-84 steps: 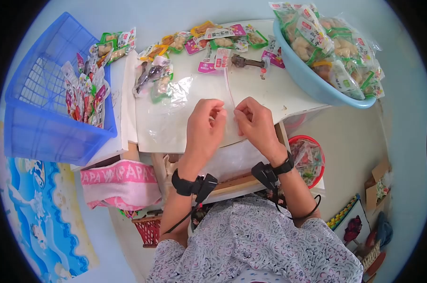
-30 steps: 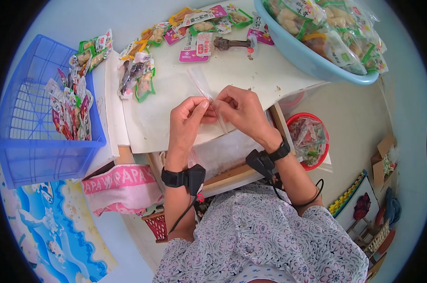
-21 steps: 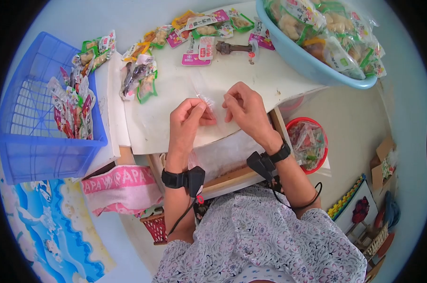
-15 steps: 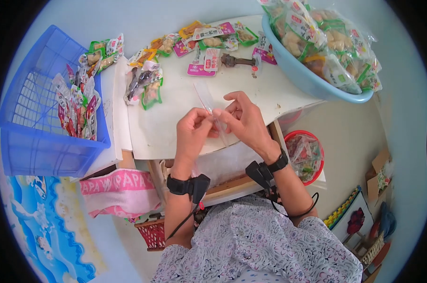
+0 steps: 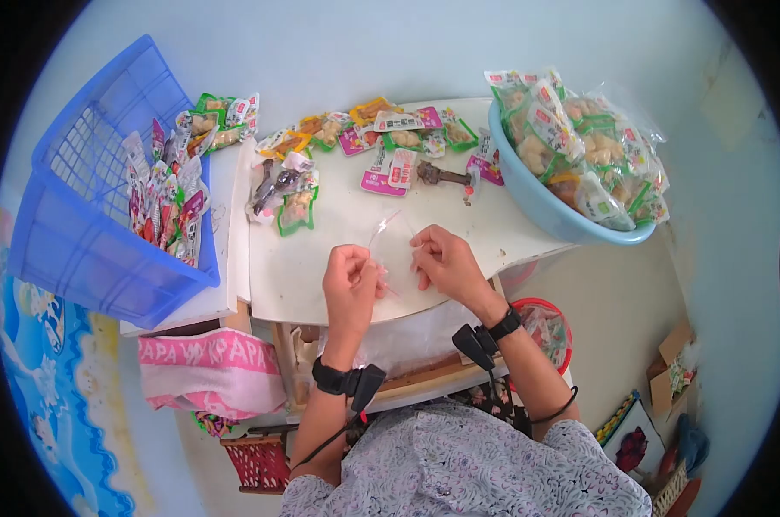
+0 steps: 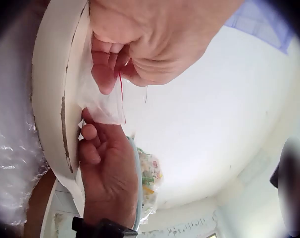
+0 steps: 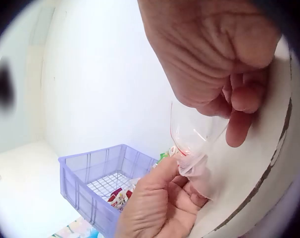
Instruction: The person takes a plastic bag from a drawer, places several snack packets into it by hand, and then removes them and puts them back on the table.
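**White table, pale wall, and two hands meeting over a clear bag!**

Pale blue wall [image 5: 390,43] behind, white table [image 5: 295,267] below, and the action sits at the near edge. Between the hands, above the tabletop, is the clear bag [image 7: 189,130], its red-lined rim bowed into a curve. The left hand [image 5: 352,280] has it pinched, thumb against bent fingers, plastic bunched at the tips. Across from it, the right hand [image 5: 446,263] pinches the opposite side, fingers curled in; the exact fingertip contact is partly hidden. Gripping both sides like that looks like a way of holding the mouth apart.

Forearms angle inward from the body, wrists raised, knuckles curved towards each other. Round them, food packets [image 5: 403,138] line the back of the table, probably spread there to be within reach while leaving elbow room in front. Blue crate [image 5: 105,250] on the left, heaped basin [image 5: 549,207] on the right: both flank the hands.
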{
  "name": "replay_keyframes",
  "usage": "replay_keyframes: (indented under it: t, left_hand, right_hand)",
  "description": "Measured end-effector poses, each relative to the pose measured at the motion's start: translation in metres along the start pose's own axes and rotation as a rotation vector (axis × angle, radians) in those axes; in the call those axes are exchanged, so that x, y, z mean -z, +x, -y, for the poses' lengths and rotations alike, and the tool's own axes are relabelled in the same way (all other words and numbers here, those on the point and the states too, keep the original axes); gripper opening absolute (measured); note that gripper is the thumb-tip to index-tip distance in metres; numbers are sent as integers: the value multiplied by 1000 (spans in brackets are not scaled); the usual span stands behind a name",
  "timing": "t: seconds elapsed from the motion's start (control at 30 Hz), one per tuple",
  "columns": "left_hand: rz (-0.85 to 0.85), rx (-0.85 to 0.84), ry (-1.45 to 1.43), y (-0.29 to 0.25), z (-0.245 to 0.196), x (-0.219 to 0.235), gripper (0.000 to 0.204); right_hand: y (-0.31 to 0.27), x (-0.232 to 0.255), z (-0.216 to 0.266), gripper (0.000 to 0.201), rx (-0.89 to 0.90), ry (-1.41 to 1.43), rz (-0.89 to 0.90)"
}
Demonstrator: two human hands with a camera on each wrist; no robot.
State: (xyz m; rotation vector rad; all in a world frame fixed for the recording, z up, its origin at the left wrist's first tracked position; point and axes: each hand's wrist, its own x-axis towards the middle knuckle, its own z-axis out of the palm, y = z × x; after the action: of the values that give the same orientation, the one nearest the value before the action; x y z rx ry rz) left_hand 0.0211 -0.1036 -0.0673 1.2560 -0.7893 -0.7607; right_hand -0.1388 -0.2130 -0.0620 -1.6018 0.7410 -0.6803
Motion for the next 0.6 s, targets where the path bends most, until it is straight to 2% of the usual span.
replay_keyframes:
  t: [0.1, 0.17, 0.27, 0.37, 0.4, 0.5, 0.53, 0.6]
  left_hand:
    - [-57, -46, 69, -4, -3, 17, 12]
    - [-25, -40, 99, 0, -4, 32, 11]
    - [84, 1, 105, 5, -2, 42, 9]
    - [163, 21, 110, 8, -5, 46, 9]
    - [181, 21, 114, 8, -6, 46, 10]
    - [198, 43, 100, 7, -1, 47, 11]
    - [199, 12, 107, 6, 0, 47, 11]
    - [192, -45, 128, 4, 2, 46, 11]
  right_hand:
    - [5, 5, 10, 12, -56, -102, 118]
    - [14, 10, 30, 13, -106, -196, 184]
    - [41, 17, 45, 11, 115, -557, 159]
    - [82, 16, 40, 17, 580, -994, -66]
    - [93, 10, 57, 26, 377, -1158, 13]
    - [136, 5, 48, 29, 659, -1212, 88]
    - [147, 1, 50, 37, 566, -1319, 207]
    - [164, -5, 45, 27, 725, -1392, 230]
